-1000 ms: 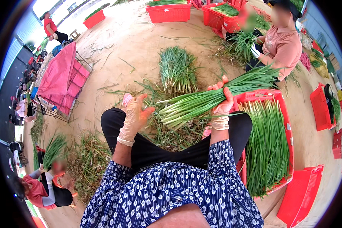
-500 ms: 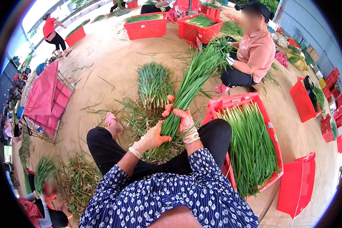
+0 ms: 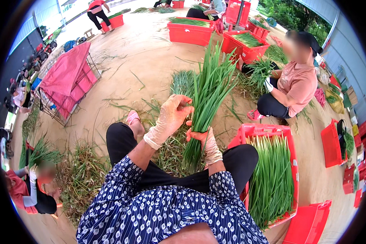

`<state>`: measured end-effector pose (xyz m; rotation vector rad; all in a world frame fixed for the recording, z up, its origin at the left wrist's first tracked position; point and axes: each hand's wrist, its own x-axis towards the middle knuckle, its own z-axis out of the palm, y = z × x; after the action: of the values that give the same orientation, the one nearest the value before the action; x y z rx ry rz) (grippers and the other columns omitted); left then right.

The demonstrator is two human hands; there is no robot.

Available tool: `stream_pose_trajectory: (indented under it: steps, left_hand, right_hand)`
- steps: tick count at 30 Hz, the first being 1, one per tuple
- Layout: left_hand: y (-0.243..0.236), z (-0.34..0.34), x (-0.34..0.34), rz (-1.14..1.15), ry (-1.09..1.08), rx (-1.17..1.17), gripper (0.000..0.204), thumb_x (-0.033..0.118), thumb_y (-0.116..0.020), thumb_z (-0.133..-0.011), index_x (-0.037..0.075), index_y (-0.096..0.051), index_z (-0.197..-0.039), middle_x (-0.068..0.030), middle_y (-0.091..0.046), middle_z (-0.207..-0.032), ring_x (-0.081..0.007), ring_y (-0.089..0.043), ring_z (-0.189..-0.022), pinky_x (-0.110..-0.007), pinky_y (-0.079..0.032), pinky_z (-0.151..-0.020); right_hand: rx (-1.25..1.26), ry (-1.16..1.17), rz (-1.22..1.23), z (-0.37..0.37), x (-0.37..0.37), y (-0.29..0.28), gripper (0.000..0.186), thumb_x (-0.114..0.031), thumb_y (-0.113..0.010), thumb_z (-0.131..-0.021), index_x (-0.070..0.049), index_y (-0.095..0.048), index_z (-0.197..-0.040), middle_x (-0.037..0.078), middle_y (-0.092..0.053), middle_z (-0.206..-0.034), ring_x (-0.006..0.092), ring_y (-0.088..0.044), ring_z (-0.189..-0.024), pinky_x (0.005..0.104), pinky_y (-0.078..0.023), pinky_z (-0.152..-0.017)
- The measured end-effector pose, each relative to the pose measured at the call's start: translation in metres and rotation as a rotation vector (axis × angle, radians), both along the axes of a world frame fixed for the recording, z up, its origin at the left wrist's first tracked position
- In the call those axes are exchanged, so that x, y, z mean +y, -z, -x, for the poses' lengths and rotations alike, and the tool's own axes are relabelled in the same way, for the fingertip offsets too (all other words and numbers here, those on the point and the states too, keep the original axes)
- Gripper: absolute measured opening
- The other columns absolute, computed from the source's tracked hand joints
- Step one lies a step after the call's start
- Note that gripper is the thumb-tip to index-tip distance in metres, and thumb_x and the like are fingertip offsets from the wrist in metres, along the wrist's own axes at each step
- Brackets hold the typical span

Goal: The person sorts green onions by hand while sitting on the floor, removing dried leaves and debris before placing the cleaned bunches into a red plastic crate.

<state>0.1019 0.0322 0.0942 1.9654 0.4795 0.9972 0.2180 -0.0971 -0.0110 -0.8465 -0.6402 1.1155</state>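
A bunch of long green chives (image 3: pixel 209 95) stands nearly upright in front of me. My right hand (image 3: pixel 205 140), in a thin stained glove, is closed round its lower part. Just left of the bunch, my left hand (image 3: pixel 174 116), gloved too, is raised with fingers curled into a pinch near the leaves. Whatever those fingertips may hold is too small to make out. Behind the bunch lies a pile of untrimmed chives (image 3: pixel 182 83), partly hidden. Loose trimmings (image 3: pixel 166 152) cover the ground between my legs.
By my right knee stands a red crate (image 3: pixel 295 179) packed with chives. A co-worker (image 3: pixel 297 85) sits at the right holding greens; another person (image 3: pixel 24 191) sits at the lower left. A pink-covered frame (image 3: pixel 67 77) stands left. More red crates (image 3: pixel 189 34) stand at the back.
The bunch has swung from leaning far right to nearly upright. My left hand has let go of its lower end and risen beside the leaves. The view has shifted left.
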Motion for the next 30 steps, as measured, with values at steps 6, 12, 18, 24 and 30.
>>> stream_pose_trajectory:
  steps: [6, 12, 18, 24, 30]
  left_hand:
    - [0.006, 0.005, 0.015, 0.126, 0.008, -0.041, 0.004, 0.002, -0.067, -0.089, 0.001, -0.065, -0.092, -0.0049, -0.061, -0.079, -0.0136, -0.063, -0.068, -0.027, -0.05, -0.059]
    - [0.017, 0.009, 0.02, 0.62, 0.108, -0.089, 0.011, 0.014, -0.059, -0.099, 0.004, -0.062, -0.101, -0.0013, -0.061, -0.079, -0.0092, -0.059, -0.059, -0.024, -0.046, -0.048]
    - [0.02, 0.014, 0.019, 0.638, 0.181, -0.165, 0.013, 0.015, -0.059, -0.099, 0.003, -0.061, -0.105, -0.0007, -0.062, -0.079, -0.0098, -0.06, -0.059, -0.023, -0.048, -0.047]
    - [0.02, 0.01, 0.015, 0.498, 0.094, -0.076, 0.01, 0.012, -0.064, -0.095, 0.003, -0.061, -0.1, -0.0004, -0.061, -0.077, -0.0087, -0.058, -0.057, -0.023, -0.047, -0.047]
    - [0.024, 0.01, 0.022, 0.619, 0.13, -0.073, 0.011, 0.015, -0.06, -0.097, 0.005, -0.059, -0.093, 0.0017, -0.054, -0.068, -0.0071, -0.05, -0.051, -0.023, -0.041, -0.043]
  right_hand:
    - [-0.024, 0.0, -0.002, 0.012, 0.006, 0.005, 0.047, -0.003, -0.079, -0.073, 0.003, -0.065, -0.118, 0.011, -0.069, -0.094, 0.0204, -0.066, -0.07, 0.0351, -0.055, -0.066]
    - [-0.02, -0.038, 0.012, 0.011, 0.009, 0.02, 0.043, -0.002, -0.08, -0.077, 0.004, -0.064, -0.116, 0.014, -0.07, -0.112, 0.02, -0.067, -0.075, 0.0355, -0.058, -0.062]
    - [0.065, -0.073, 0.039, 0.013, 0.01, 0.021, 0.043, 0.003, -0.079, -0.075, 0.004, -0.064, -0.116, 0.014, -0.07, -0.111, 0.0198, -0.067, -0.075, 0.0349, -0.057, -0.063]
    - [0.046, -0.085, 0.049, 0.013, 0.01, 0.021, 0.043, 0.004, -0.078, -0.075, 0.004, -0.064, -0.116, 0.014, -0.07, -0.111, 0.0198, -0.067, -0.075, 0.0352, -0.058, -0.064]
    - [0.009, -0.07, 0.053, 0.016, 0.01, 0.02, 0.041, 0.003, -0.076, -0.077, 0.004, -0.064, -0.116, 0.013, -0.07, -0.109, 0.0194, -0.067, -0.074, 0.0351, -0.058, -0.062]
